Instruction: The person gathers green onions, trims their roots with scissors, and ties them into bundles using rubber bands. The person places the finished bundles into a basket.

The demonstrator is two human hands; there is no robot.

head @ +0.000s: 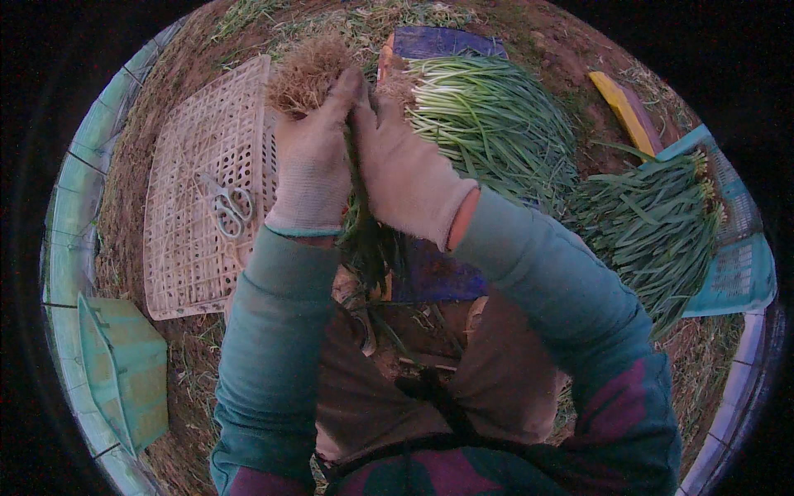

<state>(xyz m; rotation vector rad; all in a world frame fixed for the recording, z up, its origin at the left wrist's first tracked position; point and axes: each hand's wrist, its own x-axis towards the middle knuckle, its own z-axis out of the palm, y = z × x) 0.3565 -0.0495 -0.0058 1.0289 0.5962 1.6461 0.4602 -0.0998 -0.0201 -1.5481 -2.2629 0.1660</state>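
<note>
My left hand [314, 158], in a pale work glove, grips a bunch of chive-like greens. Its brown, tangled roots [310, 73] stick out past my fingers at the top. Dark green leaves [371, 245] hang from the bunch toward my lap. Against the other side of the bunch lies my gloved right hand [406, 170], fingers together; the stalks between the palms are mostly hidden. Just right of that hand, a large heap of the same greens [490, 118] lies with white stalks toward me and leaves to the right, on a blue surface [443, 42].
An overturned pale plastic crate [186, 248] stands at left, with scissors [231, 208] on top. At right, a teal basket [741, 270] holds bunched greens [651, 229]. A green basket [133, 372] sits lower left. A yellow object [620, 111] rests on the soil at upper right.
</note>
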